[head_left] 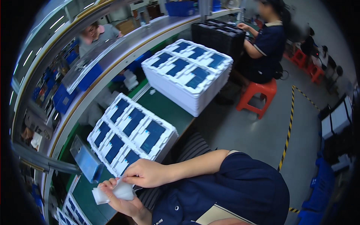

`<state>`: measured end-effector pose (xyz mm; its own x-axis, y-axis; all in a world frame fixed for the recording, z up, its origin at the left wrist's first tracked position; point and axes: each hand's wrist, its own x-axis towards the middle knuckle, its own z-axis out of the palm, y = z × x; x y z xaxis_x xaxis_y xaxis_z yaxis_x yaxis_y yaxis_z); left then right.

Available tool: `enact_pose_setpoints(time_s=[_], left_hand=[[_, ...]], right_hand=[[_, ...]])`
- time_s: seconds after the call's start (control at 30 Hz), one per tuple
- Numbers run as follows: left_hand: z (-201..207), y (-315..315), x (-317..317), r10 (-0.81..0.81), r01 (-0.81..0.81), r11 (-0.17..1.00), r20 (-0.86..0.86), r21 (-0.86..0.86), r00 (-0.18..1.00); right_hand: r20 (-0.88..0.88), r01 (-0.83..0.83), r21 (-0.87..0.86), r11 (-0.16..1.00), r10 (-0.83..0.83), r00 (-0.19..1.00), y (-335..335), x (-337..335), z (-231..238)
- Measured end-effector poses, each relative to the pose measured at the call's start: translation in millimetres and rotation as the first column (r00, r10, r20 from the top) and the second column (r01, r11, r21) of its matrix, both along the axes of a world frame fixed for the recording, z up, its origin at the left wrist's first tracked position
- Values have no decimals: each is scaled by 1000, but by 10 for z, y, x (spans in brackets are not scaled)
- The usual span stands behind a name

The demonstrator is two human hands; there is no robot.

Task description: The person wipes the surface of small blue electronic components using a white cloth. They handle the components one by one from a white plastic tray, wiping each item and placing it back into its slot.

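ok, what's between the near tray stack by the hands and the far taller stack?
Head view: only bare green bench top separates the near tray stack from the taller stack; a small white scrap lies at the stretch's far edge.

thin white plastic film (112, 193), glossy dark panels (152, 135) in matt white trays (169, 139), smooth green benchtop (165, 108)

Both hands close together, low and near. Left hand (119, 198) palm up, fingers curled. Right hand (145, 173) on top, fingertips pinching down. Right arm bent, coming from the right.
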<state>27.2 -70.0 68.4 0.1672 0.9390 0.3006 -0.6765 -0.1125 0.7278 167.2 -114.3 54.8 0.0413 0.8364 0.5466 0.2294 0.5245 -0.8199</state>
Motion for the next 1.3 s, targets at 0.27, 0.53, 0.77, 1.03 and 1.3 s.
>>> enact_pose_setpoints(time_s=[0.27,0.53,0.77,1.03,1.3], left_hand=[[-126,-47,-107,-63,60,997,-45,-53,997],[-242,-128,-93,165,-132,976,-185,175,969],[-603,347,-399,757,-270,526,-299,807,581],[254,61,-184,121,-117,993,-242,29,963],[-184,739,-676,256,21,953,-839,302,480]], right_hand=[[-219,52,77,996,-34,975,-159,-33,79],[-359,186,107,977,-136,923,-278,-38,39],[-394,225,10,974,-203,897,-291,171,51],[-386,323,-97,942,-334,860,-132,512,-102],[-436,224,-147,963,-266,859,24,717,-313]])
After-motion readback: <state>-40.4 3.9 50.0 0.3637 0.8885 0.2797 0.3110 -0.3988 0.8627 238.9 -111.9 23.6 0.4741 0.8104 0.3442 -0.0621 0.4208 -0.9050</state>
